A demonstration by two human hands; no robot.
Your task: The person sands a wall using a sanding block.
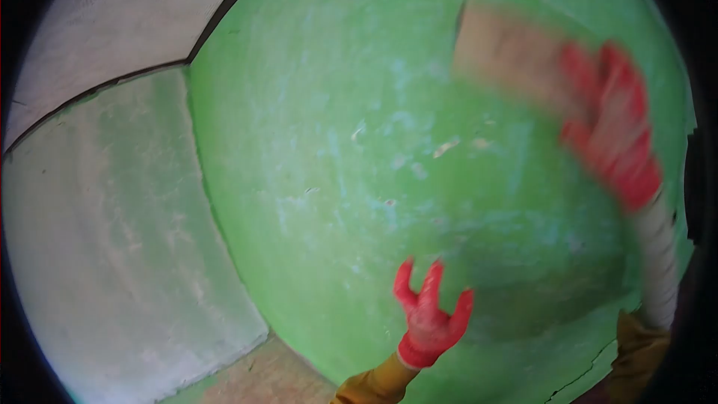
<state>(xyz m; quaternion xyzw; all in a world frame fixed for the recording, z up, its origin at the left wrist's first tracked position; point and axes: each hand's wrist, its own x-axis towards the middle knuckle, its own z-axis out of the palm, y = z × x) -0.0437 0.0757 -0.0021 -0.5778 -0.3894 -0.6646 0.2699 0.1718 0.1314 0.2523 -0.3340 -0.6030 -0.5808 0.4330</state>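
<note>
Wall (299, 127) and board (512, 49) make up the work: the wall, green and worn, fills most of the view, and the board is over its upper right part, in the right hand. The wall's paint is streaked and blotched with pale blue and white, and looks bowed through the lens. It meets the side wall (112, 239) at a clear corner line on the left. That side wall is chalky, whitish over faint green, with a ragged bottom edge. Above it, a pale grey surface (142, 15) with fine ripples is bordered by a dark strip (228, 6). A brown patch (265, 374) shows at the bottom. Dark shadow (553, 299) lies on the wall's lower right, and a thin crack (583, 372) runs near the bottom edge.

The board is tan, flat and straight-sided, blurred, its left end clear of the fingers. Whether it touches the wall, I cannot tell. The right hand (617, 131), in a red glove, grasps its right end. The left hand (434, 314), also red-gloved, is released and bare of any load, lower down, fingers spread upward. Open wall stretches from both hands to the left corner. Smallest are the pale chips (446, 147) mid-wall.
</note>
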